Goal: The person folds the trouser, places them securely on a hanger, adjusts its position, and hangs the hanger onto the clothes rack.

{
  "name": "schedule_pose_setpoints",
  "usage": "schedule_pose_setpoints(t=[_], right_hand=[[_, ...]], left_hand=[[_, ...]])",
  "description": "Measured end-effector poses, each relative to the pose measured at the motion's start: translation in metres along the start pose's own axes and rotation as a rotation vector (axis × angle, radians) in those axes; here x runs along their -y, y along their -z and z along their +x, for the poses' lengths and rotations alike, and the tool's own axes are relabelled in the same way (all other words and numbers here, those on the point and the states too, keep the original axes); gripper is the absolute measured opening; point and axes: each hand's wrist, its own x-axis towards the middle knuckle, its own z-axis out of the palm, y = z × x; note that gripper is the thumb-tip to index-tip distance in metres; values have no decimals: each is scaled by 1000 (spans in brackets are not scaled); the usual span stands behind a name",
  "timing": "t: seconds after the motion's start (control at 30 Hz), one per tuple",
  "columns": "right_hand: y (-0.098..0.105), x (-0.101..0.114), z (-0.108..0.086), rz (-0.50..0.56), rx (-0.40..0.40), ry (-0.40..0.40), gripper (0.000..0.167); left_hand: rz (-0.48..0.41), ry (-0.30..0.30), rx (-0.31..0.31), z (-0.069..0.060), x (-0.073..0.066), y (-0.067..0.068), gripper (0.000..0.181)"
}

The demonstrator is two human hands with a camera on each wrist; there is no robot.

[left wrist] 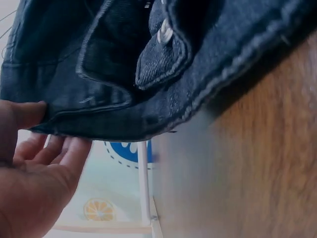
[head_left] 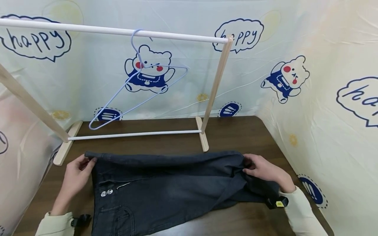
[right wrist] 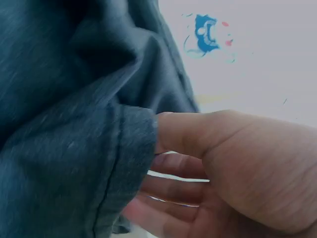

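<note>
A pale cloth backdrop (head_left: 251,78) printed with bears and speech bubbles stands behind the rack. The dark brown wooden table (head_left: 236,134) runs beneath the rack and out in front of it. The rack (head_left: 218,82) itself has wooden posts and feet with white rods across the top and bottom. Dark trousers (head_left: 171,193) lie across the table in front of the rack, waistband toward its left side, the leg reaching past its right foot. A light blue hanger (head_left: 118,91) hangs by its hook from the rack's top rod. In front of the rack's left foot, the left hand (head_left: 77,173) pinches the waistband's far corner between thumb and fingers. Beyond the rack's right foot and nearer the person, the right hand (head_left: 262,167) pinches the leg's hemmed end. Two silvery buttons (head_left: 110,191) sit side by side near the waistband, in front of the rack's left part.
</note>
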Motion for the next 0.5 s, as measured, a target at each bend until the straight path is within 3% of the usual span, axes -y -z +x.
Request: schedule_pose_setpoints(t=[0.13,0.23,0.4,0.5], right_hand=[[-7,-11,1,-34,42,-30,34],[-10,-14,2,-40,59,-59,43],[-18,-15,8,-4,103,-108,66],[-22,-18,13,11,109,-70,53]], left_hand=[[-3,-13,119,-2,4,2,14],[-2,-25,177,-4,8,3,16],[11,-50,225,-4,15,4,20],[17,-73,230,-4,15,5,23]])
